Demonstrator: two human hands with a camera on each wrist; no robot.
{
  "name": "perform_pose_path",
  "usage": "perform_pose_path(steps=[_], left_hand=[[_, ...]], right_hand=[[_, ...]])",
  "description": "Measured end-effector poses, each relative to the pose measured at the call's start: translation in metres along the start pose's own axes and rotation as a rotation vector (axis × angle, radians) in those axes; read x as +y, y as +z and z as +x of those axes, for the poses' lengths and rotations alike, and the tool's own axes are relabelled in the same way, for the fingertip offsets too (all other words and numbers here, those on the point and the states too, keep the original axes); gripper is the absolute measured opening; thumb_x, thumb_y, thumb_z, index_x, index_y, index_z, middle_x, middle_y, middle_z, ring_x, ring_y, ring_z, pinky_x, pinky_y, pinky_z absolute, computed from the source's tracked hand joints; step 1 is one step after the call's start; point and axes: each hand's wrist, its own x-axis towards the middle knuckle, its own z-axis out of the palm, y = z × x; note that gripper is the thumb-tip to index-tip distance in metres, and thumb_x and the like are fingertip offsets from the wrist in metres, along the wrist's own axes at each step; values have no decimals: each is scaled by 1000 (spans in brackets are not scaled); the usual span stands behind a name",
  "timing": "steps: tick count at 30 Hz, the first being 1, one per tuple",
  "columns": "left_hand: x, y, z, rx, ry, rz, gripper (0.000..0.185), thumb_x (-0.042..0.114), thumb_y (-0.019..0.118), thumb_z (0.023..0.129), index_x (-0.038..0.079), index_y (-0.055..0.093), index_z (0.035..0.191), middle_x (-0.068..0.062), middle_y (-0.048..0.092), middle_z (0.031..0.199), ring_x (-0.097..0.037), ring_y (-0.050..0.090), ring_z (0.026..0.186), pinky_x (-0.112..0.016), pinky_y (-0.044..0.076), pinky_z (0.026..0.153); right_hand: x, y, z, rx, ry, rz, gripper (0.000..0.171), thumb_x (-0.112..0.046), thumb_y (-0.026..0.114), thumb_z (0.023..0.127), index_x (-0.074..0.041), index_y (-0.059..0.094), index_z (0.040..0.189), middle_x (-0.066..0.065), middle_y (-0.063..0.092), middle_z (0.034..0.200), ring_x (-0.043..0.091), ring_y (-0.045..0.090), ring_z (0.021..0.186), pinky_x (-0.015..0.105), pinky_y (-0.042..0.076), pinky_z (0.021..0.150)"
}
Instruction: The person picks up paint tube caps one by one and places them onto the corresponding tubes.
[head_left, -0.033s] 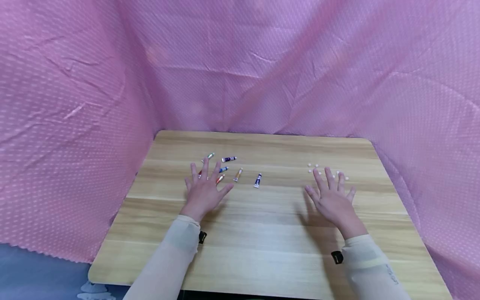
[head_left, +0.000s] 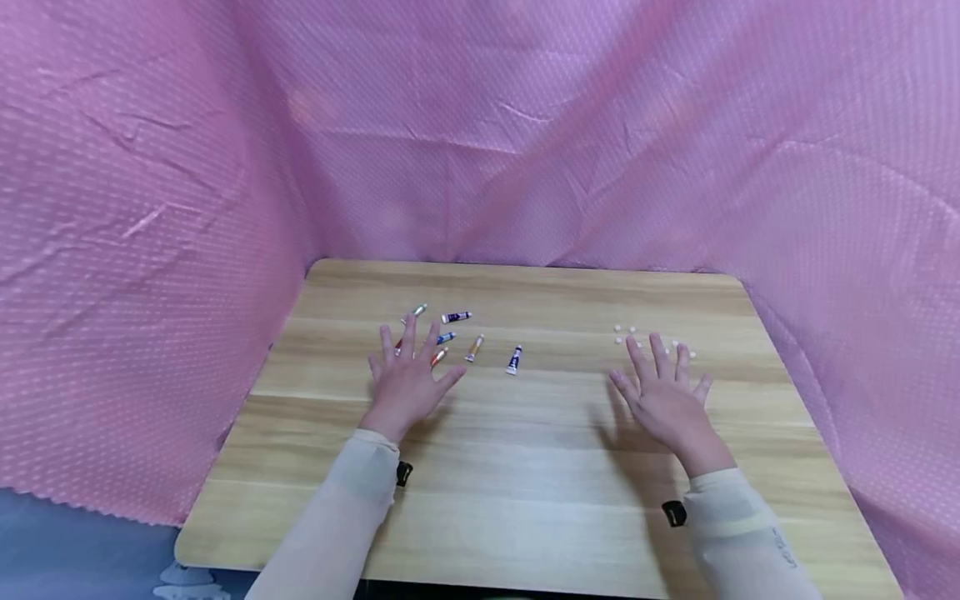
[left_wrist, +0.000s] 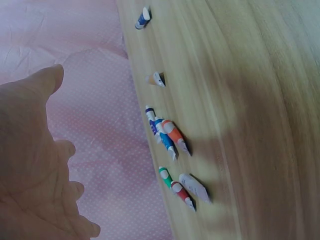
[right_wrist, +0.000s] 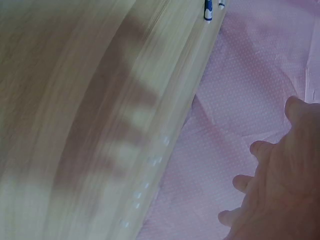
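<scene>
My left hand (head_left: 405, 387) hovers above the table with spread fingers and holds nothing. Small paint tubes lie about its fingertips, partly hidden by them in the head view. Among them are a purple tube (head_left: 456, 317), an ochre tube (head_left: 475, 348) and a dark blue tube (head_left: 514, 360). The left wrist view shows a green tube (left_wrist: 165, 174), a red tube (left_wrist: 182, 193), a whitish tube (left_wrist: 195, 187) and an orange tube (left_wrist: 174, 131). Over the right side, my right hand (head_left: 666, 407) also hangs empty, fingers spread, near several small white pieces (head_left: 632, 328).
The wooden table (head_left: 525, 483) has rounded corners. A pink dotted sheet (head_left: 480, 150) hangs behind it and along both sides. Shadows of the hands fall on the tabletop. Blue material (head_left: 82, 542) shows at the lower left.
</scene>
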Motion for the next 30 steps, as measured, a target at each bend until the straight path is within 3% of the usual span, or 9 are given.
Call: perform_pose_path(steps=[6,10,16,20,24,30], left_hand=[[-1,0,9,13,-13,-2,96,91,35,97,44,-5,172,0,-27,180,-52,-24,164,-87,4,124],[-3,3,10,35,-15,-34,95,88,36,99,44,-4,172,-1,-26,180,-51,-23,165,-86,3,124],[-15,10,6,82,-28,-48,95,86,36,100,36,5,175,-11,-9,184,-56,-11,166,-85,8,125],[-26,14,7,126,-64,-85,101,87,45,98,30,14,175,-20,13,182,-57,11,165,-82,21,124],[-37,19,12,199,-99,-158,100,80,61,95,22,31,170,-24,36,171,-52,35,155,-75,34,117],[-50,29,18,200,-139,-232,96,60,78,94,8,39,163,-28,43,159,-48,38,147,-69,37,118]], right_hand=[[7,-4,4,15,-16,9,82,-75,19,109,-30,-2,175,15,-15,183,61,-18,162,94,-13,112],[17,-6,2,58,-31,14,82,-71,31,111,-31,-1,175,15,-10,183,62,-13,163,95,-8,113],[40,0,-3,109,-74,83,106,-70,64,100,-25,5,176,20,-4,183,62,-6,164,90,2,120],[55,1,-2,137,-74,157,119,-64,79,92,-23,5,176,23,0,182,65,4,162,88,11,121],[68,0,2,162,-53,194,125,-59,85,89,-23,3,176,23,1,182,72,23,152,91,25,112],[87,-2,3,180,-10,272,124,-52,88,89,-20,5,176,27,5,180,69,32,149,87,35,109]])
